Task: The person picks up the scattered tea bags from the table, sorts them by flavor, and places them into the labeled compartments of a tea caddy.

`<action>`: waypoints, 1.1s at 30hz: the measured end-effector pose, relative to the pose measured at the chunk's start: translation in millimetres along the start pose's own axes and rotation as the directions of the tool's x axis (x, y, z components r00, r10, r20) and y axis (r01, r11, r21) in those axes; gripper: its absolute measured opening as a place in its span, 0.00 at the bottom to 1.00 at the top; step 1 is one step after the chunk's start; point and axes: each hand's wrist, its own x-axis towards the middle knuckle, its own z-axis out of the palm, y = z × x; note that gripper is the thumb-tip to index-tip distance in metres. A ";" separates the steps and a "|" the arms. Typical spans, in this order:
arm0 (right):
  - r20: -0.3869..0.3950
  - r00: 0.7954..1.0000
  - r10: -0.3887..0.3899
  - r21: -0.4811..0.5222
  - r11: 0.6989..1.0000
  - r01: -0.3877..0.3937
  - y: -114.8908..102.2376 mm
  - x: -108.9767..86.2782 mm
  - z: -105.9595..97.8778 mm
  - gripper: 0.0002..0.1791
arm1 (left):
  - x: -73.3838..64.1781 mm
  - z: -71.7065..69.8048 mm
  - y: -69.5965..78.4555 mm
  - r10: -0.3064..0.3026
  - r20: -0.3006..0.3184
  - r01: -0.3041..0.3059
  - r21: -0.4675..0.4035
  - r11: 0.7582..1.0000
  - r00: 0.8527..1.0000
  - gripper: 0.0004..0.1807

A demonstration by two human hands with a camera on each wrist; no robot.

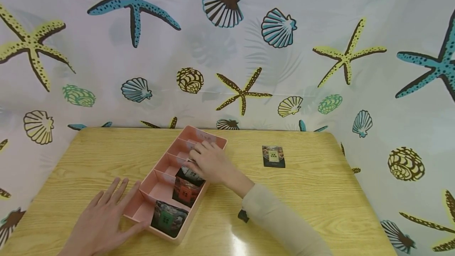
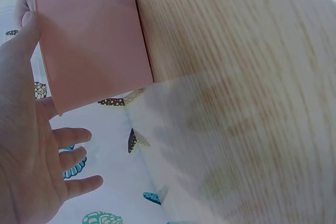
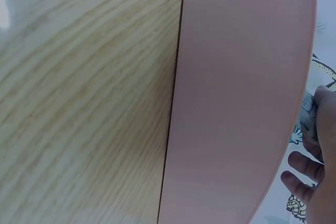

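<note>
A pink divided tray (image 1: 199,213) lies at a slant on the table, with a green-labelled packet (image 1: 169,219) in its nearest compartment and a red-labelled packet (image 1: 186,191) in the one behind. My right hand (image 1: 209,162) is over the tray's right side and pinches a grey-and-black packet (image 1: 192,174), whose upper part the fingers hide. In the right wrist view that packet (image 3: 308,111) shows at the rim beside the thumb. My left hand (image 1: 101,220) rests against the tray's near left corner, fingers straight and spread, thumb along the front rim.
A dark packet with a yellow label (image 1: 273,156) lies flat on the wooden table (image 1: 305,196) to the right of the tray. Part of a small black item (image 1: 243,215) shows beside the right sleeve (image 1: 281,216). A sea-patterned curtain (image 1: 170,50) encloses the table's back and sides.
</note>
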 end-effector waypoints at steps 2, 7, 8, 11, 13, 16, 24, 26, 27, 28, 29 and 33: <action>0.012 1.000 -0.003 -0.010 1.000 0.003 -0.3 0.7 2.2 0.18 | 0.4 0.2 0.0 0.001 0.000 -0.001 0.001 1.000 1.000 0.59; 0.028 0.999 -0.023 -0.045 0.999 0.025 -1.1 1.8 7.1 0.19 | 1.5 0.3 -0.4 0.007 0.002 -0.007 -0.002 1.000 1.000 0.59; 0.027 0.999 -0.027 -0.051 0.998 0.028 -1.3 1.6 7.8 0.19 | 1.7 0.3 -0.5 0.009 0.002 -0.009 -0.001 1.000 1.000 0.59; 0.027 0.999 -0.029 -0.056 0.998 0.031 -1.8 0.9 9.4 0.19 | 1.6 0.4 -0.1 0.010 0.006 -0.010 0.004 1.000 1.000 0.59; 0.032 0.999 -0.027 -0.052 0.998 0.029 -1.8 0.4 9.9 0.18 | 1.4 0.6 0.4 0.009 0.008 -0.009 0.007 1.000 1.000 0.59; 0.040 0.999 -0.015 -0.030 0.999 0.016 -1.1 -1.1 8.7 0.18 | 1.4 0.7 1.2 0.008 0.012 -0.008 0.006 1.000 1.000 0.59; 0.022 0.999 -0.030 -0.010 0.999 0.030 8.9 -11.2 -0.6 0.20 | 0.8 0.7 -1.2 0.012 0.019 -0.013 0.009 1.000 1.000 0.59; 0.029 0.999 -0.039 0.000 0.999 0.039 14.3 -14.4 -2.2 0.22 | 0.3 0.9 -2.2 0.007 0.028 -0.007 0.012 1.000 1.000 0.59; 0.038 0.999 -0.039 0.004 0.999 0.039 17.4 -16.0 -2.8 0.24 | 0.5 1.1 -2.7 0.005 0.030 -0.005 0.016 1.000 1.000 0.59; 0.049 0.998 -0.036 0.011 0.999 0.035 20.6 -17.8 -3.4 0.25 | 0.7 1.2 -2.6 0.002 0.033 -0.003 0.016 1.000 0.999 0.59; 0.060 0.998 -0.033 0.014 0.999 0.032 23.8 -19.6 -4.3 0.25 | 1.1 1.2 -2.5 0.002 0.032 -0.002 0.018 1.000 0.999 0.59; 0.122 0.992 -0.017 0.025 1.000 0.014 35.9 -26.3 -6.1 0.30 | 1.5 0.1 -0.2 0.001 0.027 -0.001 0.021 1.000 1.000 0.59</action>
